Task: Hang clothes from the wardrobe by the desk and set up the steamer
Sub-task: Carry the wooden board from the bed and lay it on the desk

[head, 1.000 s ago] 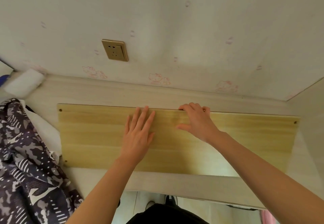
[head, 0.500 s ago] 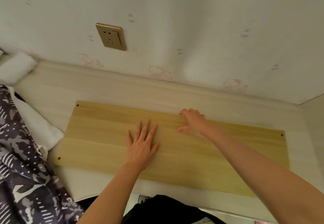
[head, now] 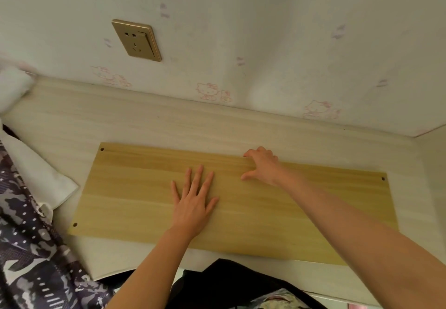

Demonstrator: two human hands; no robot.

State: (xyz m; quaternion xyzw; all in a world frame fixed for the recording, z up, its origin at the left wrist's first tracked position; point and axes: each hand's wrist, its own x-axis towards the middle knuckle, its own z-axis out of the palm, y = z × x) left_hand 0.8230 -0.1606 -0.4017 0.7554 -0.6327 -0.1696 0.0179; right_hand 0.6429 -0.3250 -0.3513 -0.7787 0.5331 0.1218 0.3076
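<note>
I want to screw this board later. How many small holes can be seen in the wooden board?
3 on the wooden board: far left corner, near left corner, far right corner. A fourth, at the near right corner, may be hidden by the right forearm.

— What is seen behind the desk [head: 169,125]?
— A pale wall [head: 265,31] printed with faint pink cartoon cats, on which a gold socket [head: 136,40] is mounted.
— And the desk?
— Light wood grain, evenly lit.

Bare forearms, no sleeves; left hand [head: 193,203] and right hand [head: 263,166] ungloved, without rings.
</note>
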